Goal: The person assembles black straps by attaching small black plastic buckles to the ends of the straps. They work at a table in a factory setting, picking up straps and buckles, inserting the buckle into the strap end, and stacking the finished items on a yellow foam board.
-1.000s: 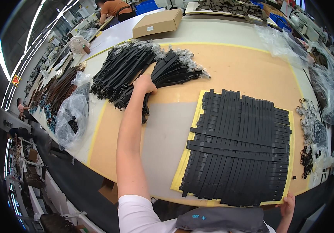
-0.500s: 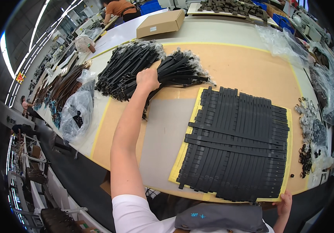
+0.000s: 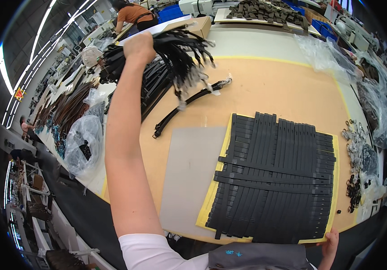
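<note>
My left hand (image 3: 140, 47) is closed around a bundle of black straps (image 3: 175, 54), raised over a pile of similar straps (image 3: 155, 85). Clear plastic-wrapped ends hang from the bundle on its right side. One or a few loose black straps (image 3: 189, 103) lie on the table below it. At the lower right, my right hand (image 3: 330, 243) grips the corner of a yellow-edged board (image 3: 205, 215). Rows of flat black strips (image 3: 270, 180) cover that board, with a few strips laid crosswise over them.
A grey sheet (image 3: 189, 175) lies left of the board. Small metal and black hardware (image 3: 354, 153) sits along the right edge, near plastic bags (image 3: 328, 54). Brown straps (image 3: 74, 101) and a plastic bag (image 3: 84, 139) are at left. Behind stands a cardboard box (image 3: 198, 28); a person (image 3: 135, 15) works beyond.
My left hand has lifted the strap bundle off the table and carried it up and left over the pile. Loose strap stays behind. My right hand keeps to the board's corner.
</note>
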Tool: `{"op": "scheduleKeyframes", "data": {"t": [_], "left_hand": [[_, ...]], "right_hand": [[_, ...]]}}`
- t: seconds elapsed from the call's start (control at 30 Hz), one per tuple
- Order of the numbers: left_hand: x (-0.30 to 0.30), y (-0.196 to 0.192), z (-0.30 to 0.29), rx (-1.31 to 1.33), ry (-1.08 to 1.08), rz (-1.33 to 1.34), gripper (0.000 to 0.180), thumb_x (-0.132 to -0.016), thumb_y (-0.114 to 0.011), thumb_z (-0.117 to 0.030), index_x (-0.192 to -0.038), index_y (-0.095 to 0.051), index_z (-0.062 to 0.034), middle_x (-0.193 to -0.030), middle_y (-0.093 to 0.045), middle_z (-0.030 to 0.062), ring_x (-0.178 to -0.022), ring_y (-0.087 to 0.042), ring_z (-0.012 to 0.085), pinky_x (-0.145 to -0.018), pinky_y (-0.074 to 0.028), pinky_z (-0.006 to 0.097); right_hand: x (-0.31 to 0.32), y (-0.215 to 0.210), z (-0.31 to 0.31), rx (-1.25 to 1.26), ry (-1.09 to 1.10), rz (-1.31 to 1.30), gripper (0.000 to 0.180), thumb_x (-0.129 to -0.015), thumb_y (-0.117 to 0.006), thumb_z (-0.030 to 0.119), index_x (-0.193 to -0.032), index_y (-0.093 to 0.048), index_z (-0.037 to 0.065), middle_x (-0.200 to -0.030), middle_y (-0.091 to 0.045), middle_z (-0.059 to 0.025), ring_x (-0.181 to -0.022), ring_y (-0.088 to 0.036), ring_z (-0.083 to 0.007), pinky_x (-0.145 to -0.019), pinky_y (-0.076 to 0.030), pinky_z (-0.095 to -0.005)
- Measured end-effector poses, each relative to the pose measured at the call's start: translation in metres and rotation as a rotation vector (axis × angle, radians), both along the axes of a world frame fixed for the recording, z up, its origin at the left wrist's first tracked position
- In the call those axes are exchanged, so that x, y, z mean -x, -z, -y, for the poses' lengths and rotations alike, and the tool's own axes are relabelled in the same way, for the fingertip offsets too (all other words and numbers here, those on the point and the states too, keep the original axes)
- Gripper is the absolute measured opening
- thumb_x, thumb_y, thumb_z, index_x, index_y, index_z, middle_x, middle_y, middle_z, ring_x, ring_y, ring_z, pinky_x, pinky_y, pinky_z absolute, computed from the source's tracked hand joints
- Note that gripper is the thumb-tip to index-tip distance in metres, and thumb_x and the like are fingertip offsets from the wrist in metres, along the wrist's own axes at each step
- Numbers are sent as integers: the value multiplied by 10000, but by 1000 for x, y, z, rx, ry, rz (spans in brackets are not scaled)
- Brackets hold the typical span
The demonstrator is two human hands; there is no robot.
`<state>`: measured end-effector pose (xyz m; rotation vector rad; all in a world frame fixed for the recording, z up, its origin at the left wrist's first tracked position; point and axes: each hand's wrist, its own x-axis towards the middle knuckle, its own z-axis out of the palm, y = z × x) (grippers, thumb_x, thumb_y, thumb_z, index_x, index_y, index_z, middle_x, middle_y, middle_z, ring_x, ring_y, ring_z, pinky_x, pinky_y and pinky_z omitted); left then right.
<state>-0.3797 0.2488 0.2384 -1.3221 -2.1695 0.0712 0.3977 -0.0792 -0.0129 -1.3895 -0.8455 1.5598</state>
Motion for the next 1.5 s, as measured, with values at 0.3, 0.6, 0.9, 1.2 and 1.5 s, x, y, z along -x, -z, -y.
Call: {"op": "scheduleKeyframes", "data": {"t": [0.3,0.6,0.9,1.2,1.5], "left_hand": [[145,66,12,-232,-119,-217,228,-909,-695,-132,-1129,-632,-127,-1042,-783,127,-993,-766,325,-851,-559,485],[171,207,9,234,-192,13,425,-886,-766,-205,-1256,-595,-84,-1176,-734,102,-1136,-717,303,-998,-487,456],[93,178,22,270,-20,226,1263,-715,-837,-536,-1691,-162,-104,-1770,-122,151,-1641,-81,323,-1252,-122,680],[8,261,28,329,652,-7,527,-1053,-435,-274,-1575,-502,-292,-1717,-337,-101,-1637,-128,173,-1268,38,621],[104,262,23,323,211,-32,536,-1087,-360,-246,-1613,-449,-298,-1708,-302,-193,-1626,-129,115,-1295,-91,621]], "right_hand": [[10,2,-3,1,79,99,525,-851,-674,283,-1232,-634,-77,-927,-760,-117,-614,-727,-167,-429,-573,-268],[30,-11,-6,-14,104,90,510,-862,-657,265,-1225,-634,-93,-917,-763,-130,-624,-727,-174,-447,-570,-257],[19,-4,-4,-4,74,59,495,-867,-667,268,-1213,-645,-85,-920,-768,-129,-631,-733,-177,-443,-576,-264],[15,-4,-2,13,84,59,481,-868,-669,261,-1213,-649,-74,-931,-772,-131,-651,-743,-186,-453,-589,-273],[13,-3,-4,7,66,76,501,-867,-676,283,-1206,-655,-85,-913,-770,-133,-634,-732,-183,-454,-585,-277]]}}
